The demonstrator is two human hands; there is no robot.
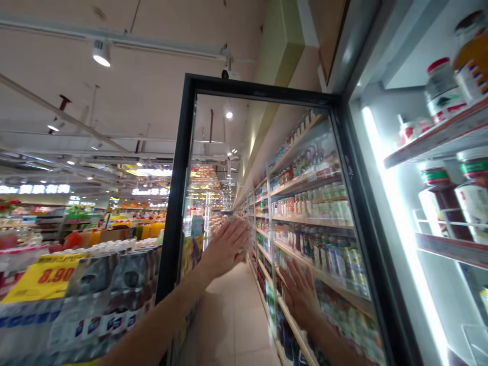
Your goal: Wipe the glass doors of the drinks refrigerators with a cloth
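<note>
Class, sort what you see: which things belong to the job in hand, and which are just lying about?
In use, apparently:
- left hand
- pale crumpled material
- glass door
- lower-right hand, possibly a reflection

Simply there:
- yellow price sign
- packs of bottled drinks
- red-lidded container
- ceiling spotlight

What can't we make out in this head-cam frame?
Pale wad, head view: mostly behind the left hand; material unclear.
Right hand, head view: palm hidden, facing away; can't tell if it touches the glass.
Door frame, head view: lower end cut off by bottom edge.
Orange bottle, head view: cut off by right edge.
Green-lidded jar, head view: writing blurred.
</note>
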